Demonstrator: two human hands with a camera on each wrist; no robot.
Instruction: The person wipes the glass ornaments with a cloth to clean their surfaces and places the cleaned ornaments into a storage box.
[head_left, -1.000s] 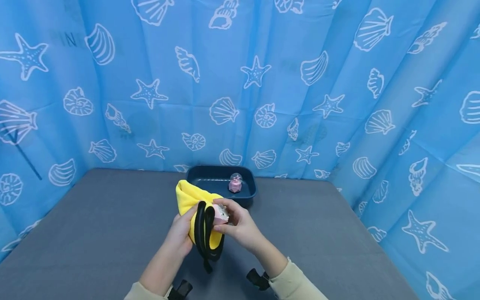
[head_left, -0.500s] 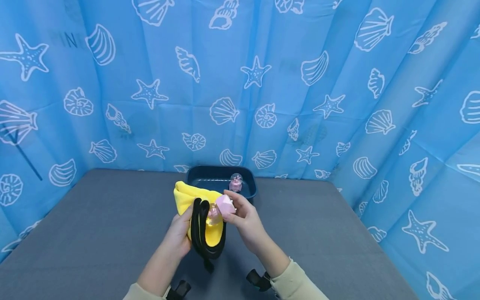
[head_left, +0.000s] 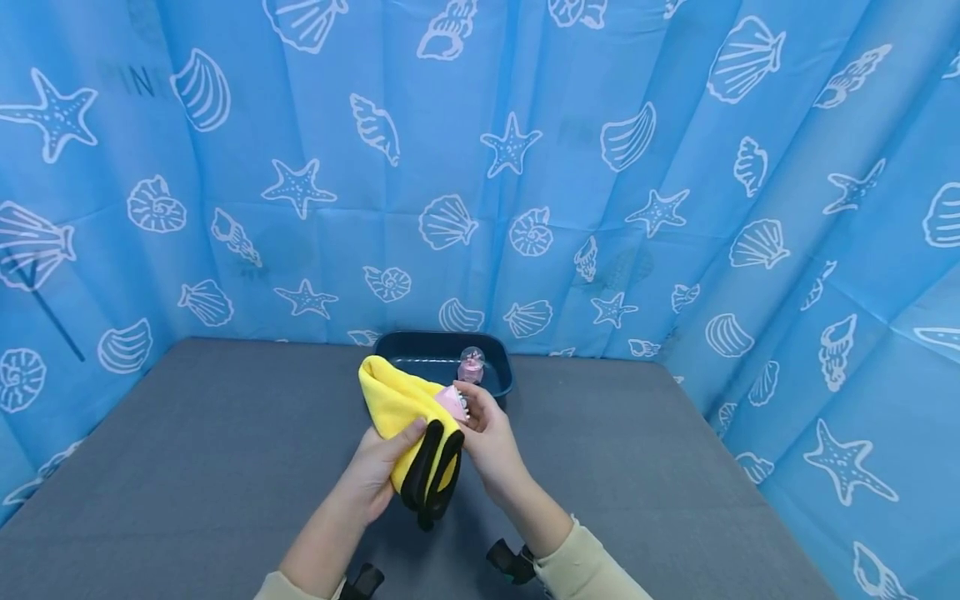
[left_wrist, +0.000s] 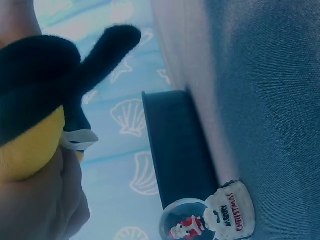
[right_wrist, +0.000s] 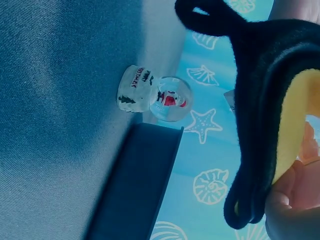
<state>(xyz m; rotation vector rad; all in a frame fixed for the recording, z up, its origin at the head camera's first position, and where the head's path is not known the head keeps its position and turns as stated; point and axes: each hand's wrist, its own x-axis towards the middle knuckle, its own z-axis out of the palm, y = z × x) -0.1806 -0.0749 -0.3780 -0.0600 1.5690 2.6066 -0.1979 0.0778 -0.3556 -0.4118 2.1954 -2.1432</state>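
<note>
While the left hand [head_left: 382, 467] still grips the cloth [head_left: 401, 408], it now half hides the pink globe [head_left: 453, 402] pinched in the right hand [head_left: 487, 437]

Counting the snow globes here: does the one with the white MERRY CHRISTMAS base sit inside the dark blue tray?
No, the Christmas snow globe stands on the grey table just outside the dark blue tray.

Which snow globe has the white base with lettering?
The snow globe on the grey table just outside the dark tray: its white base reads Merry Christmas. The tray's globe and the piece in the right hand are pink.
</note>
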